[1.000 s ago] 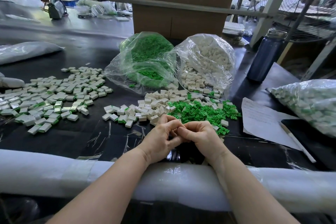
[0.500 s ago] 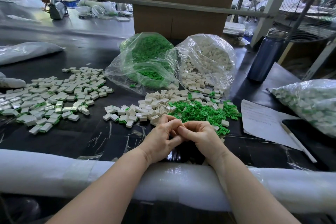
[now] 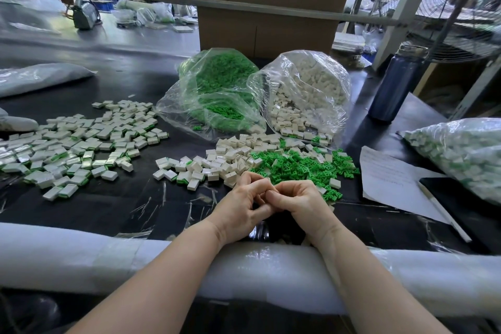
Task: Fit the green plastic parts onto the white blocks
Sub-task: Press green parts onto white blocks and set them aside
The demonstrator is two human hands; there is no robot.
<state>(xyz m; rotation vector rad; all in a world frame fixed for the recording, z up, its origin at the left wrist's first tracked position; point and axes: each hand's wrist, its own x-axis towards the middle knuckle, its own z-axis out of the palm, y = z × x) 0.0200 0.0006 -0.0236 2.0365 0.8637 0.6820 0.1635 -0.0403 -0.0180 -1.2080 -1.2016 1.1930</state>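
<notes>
Nothing's really moved since a second ago: your left hand (image 3: 244, 206) and right hand (image 3: 301, 202) stay curled together, contents hidden. Loose green parts (image 3: 298, 165) and white blocks (image 3: 233, 156) sit just beyond, mid-table (image 3: 108, 206).

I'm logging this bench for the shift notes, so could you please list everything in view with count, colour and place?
green parts: loose heap, green, centre, ahead of the hands
white blocks: loose heap, white, left of the green heap
fitted blocks: many, white with green edges, spread at left
green bag: one, clear, holding green parts, centre back
white bag: one, clear, holding white blocks, right of the green bag
full bag: one, clear, white and green pieces, far right
bottle: one, dark blue, right back
paper: one sheet, white, right
pen: one, white, beside the paper
boxes: cardboard, brown, back
fan: one, dark, top right
left hand: fingers curled, contents hidden
right hand: fingers curled against the left, contents hidden
</notes>
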